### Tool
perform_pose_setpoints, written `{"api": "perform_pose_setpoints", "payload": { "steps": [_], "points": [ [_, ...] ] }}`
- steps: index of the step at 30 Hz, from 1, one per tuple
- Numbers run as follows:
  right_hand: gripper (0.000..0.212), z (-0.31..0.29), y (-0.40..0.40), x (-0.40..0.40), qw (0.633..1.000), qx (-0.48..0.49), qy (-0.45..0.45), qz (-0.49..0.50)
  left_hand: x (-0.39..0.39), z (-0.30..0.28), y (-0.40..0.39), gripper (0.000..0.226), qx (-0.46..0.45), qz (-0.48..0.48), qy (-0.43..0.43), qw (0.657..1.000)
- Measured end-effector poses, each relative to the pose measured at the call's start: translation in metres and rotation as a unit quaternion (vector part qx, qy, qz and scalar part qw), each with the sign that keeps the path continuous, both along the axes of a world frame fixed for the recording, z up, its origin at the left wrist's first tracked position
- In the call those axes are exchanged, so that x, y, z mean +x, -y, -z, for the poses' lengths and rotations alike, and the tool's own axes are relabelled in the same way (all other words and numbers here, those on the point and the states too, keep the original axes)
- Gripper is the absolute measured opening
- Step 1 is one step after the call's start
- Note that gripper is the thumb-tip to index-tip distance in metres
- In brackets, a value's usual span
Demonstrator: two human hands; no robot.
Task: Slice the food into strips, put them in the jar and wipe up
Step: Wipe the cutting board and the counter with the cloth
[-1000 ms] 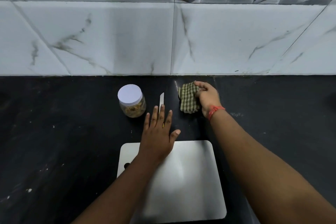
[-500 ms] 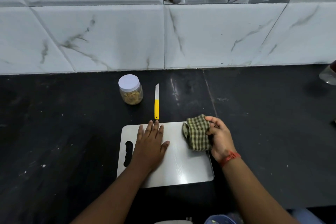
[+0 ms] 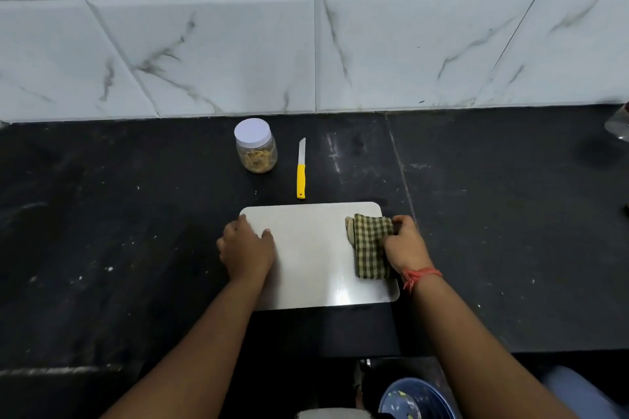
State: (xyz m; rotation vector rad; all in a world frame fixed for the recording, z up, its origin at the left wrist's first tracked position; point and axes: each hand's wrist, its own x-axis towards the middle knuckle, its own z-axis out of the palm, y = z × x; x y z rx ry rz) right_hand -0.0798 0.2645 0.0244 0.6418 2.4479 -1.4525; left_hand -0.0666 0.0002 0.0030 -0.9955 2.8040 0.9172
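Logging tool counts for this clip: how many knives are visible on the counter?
1: a yellow-handled knife lying on the black counter, right of the jar, beyond the cutting board.

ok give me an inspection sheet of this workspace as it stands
Surface: black counter, pale specks and smears.
Job's things: closed jar holding strips; knife lying beside it; cutting board bare except for checked cloth.
Clutter: blue bowl below the counter edge; clear object at far right, cut off.
Grippers: left hand rests on the board's left edge; right hand grips the cloth.
Cables: nothing seen.
Surroundings: marbled white wall tiles.
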Motion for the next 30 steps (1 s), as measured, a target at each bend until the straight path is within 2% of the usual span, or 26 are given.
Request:
{"api": "perform_pose_setpoints", "payload": {
  "steps": [3, 6, 10, 12, 13, 19, 25, 30],
  "points": [
    [0.047, -0.001, 0.003, -0.002, 1.0, -0.008, 0.007, 0.024, -0.018, -0.01, 0.018, 0.052, 0.111, -0.085, -0.011, 0.99],
    [0.047, 0.001, 0.006, -0.003, 0.999, -0.012, 0.013, 0.043, -0.024, -0.013, 0.036, 0.024, 0.204, -0.106, -0.041, 0.972],
    [0.045, 0.001, 0.014, -0.003, 0.999, -0.013, 0.022, 0.04, -0.021, -0.014, 0.049, 0.01, 0.37, -0.171, -0.073, 0.91],
    [0.045, 0.002, 0.021, -0.004, 0.999, -0.021, 0.022, 0.041, -0.015, -0.018, 0.052, 0.013, 0.451, -0.19, -0.098, 0.867],
    [0.043, 0.002, 0.026, -0.004, 0.999, -0.027, 0.024, 0.041, -0.01, -0.02, 0.056, 0.015, 0.467, -0.196, -0.106, 0.856],
    [0.035, 0.008, 0.091, 0.0, 0.997, -0.071, 0.041, -0.014, 0.02, -0.02, 0.132, 0.022, 0.467, -0.222, -0.123, 0.847],
    [0.025, 0.007, 0.199, 0.002, 0.986, -0.144, 0.044, -0.073, 0.057, -0.027, 0.236, 0.025, 0.43, -0.287, -0.143, 0.844],
    [0.026, 0.005, 0.272, -0.013, 0.977, -0.173, 0.03, -0.123, 0.079, -0.022, 0.299, 0.016, 0.437, -0.349, -0.176, 0.81]
  ]
}}
